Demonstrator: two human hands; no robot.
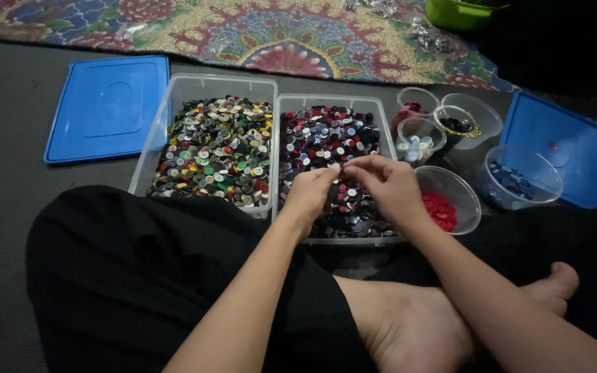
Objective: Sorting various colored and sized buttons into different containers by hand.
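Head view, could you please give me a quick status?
Left hand and right hand pinching together over right button tub. Red-button bowl beside right hand. Nothing blocking.

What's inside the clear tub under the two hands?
The tub is heaped with mixed buttons, mostly dark, red and white. The left hand and right hand cover some; the bottom is hidden.

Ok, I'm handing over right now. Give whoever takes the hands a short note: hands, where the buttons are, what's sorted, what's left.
Left hand and right hand: fingertips meet over the right tub, pinching at buttons; what they hold is too small to tell.
Left tub: full of mixed buttons, untouched.
Sorted so far: red buttons in the near bowl, blue buttons in the right bowl, white, dark and red ones in the small cups behind.
Left: both tubs mostly full.
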